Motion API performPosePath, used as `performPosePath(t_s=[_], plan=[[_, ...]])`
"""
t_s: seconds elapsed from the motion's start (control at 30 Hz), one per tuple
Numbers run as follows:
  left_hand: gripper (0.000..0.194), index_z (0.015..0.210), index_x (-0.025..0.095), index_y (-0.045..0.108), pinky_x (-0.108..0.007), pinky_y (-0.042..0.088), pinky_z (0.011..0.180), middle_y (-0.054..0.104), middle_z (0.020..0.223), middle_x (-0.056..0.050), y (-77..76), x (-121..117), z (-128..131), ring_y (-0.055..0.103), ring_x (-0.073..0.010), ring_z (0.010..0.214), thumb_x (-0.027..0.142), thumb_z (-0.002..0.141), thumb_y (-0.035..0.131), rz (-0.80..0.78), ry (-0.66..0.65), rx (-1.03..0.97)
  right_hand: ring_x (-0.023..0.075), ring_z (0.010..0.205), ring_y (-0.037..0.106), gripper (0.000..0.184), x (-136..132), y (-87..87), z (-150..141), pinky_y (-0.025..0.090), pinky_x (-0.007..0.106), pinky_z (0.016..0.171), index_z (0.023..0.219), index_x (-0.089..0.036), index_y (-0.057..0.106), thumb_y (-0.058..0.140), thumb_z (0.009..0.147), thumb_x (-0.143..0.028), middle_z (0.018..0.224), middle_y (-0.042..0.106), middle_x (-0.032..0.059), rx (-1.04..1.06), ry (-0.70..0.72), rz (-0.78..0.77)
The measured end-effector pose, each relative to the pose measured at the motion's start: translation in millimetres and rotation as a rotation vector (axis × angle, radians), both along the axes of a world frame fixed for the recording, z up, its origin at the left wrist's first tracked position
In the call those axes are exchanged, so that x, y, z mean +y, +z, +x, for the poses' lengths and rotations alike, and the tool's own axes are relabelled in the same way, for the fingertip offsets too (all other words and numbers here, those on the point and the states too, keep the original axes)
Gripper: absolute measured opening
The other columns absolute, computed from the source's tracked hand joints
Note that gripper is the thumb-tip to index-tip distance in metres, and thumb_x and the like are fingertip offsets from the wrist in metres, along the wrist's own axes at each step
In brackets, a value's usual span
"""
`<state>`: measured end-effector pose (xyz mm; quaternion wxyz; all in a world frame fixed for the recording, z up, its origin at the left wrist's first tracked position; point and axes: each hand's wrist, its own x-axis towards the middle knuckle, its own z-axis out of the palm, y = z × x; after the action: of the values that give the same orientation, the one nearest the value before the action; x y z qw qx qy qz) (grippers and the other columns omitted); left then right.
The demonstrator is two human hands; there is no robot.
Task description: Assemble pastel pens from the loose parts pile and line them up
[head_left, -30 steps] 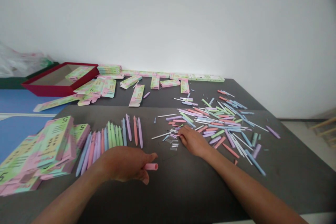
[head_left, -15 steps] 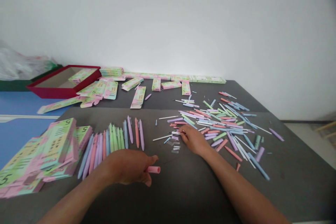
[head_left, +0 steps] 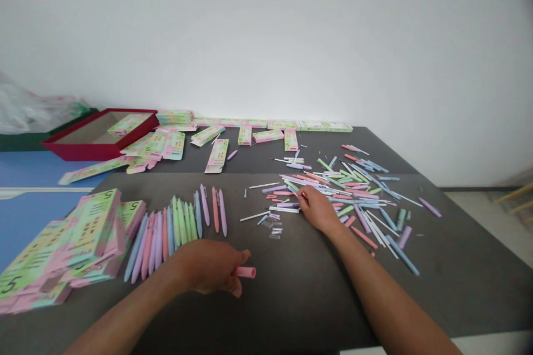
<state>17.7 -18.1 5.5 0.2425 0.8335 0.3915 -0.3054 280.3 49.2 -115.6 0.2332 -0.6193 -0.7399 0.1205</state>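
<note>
Pink plastic pen barrel (head_left: 245,272) sits gripped in my closed left hand (head_left: 208,272), just beside the assembled pens (head_left: 179,227) lined up by colour; my right hand (head_left: 318,212) reaches the separate heap of loose pen parts (head_left: 339,194), its grip unclear.

A black "5" (head_left: 109,194) stands on each of the pink-and-green boxes (head_left: 89,230) stacked to the left of the left hand (head_left: 206,269). The smaller print on them is too small to read.
</note>
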Motion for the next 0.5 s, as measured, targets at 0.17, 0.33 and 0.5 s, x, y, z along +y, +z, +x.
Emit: performPosePath(t_s=[0.17,0.33,0.5], plan=[[0.062,0.136,0.020,0.050,-0.036,0.051,0.067,0.072,0.103,-0.016,-5.8,-1.8,0.5,0.067,-0.0340,0.092,0.040,0.079,0.064,0.009,0.009,0.021,0.0176,0.071,0.054,0.010,16.4,8.3,5.6,0.032,0.025,0.062,0.088,-0.019,0.055,0.045,0.084,-0.018,0.077,0.062,0.0042,-0.047,-0.084,-0.047],[0.063,0.137,0.020,0.049,-0.040,0.052,0.069,0.071,0.106,-0.017,-4.6,-0.5,4.5,0.066,-0.0366,0.094,0.042,0.079,0.064,-0.014,0.011,0.059,0.0164,0.061,0.051,0.010,20.3,5.0,2.3,0.027,0.025,0.056,0.089,-0.019,0.052,0.045,0.082,-0.018,0.068,0.057,0.0014,-0.044,-0.097,-0.057],[0.063,0.136,0.021,0.049,-0.039,0.052,0.070,0.072,0.103,-0.016,-0.6,1.4,5.1,0.067,-0.0355,0.094,0.042,0.079,0.065,0.018,0.025,0.067,0.0167,0.059,0.050,0.016,10.8,5.5,-6.2,0.026,0.024,0.055,0.098,-0.021,0.051,0.043,0.083,-0.021,0.068,0.057,0.0000,0.012,-0.033,-0.001]])
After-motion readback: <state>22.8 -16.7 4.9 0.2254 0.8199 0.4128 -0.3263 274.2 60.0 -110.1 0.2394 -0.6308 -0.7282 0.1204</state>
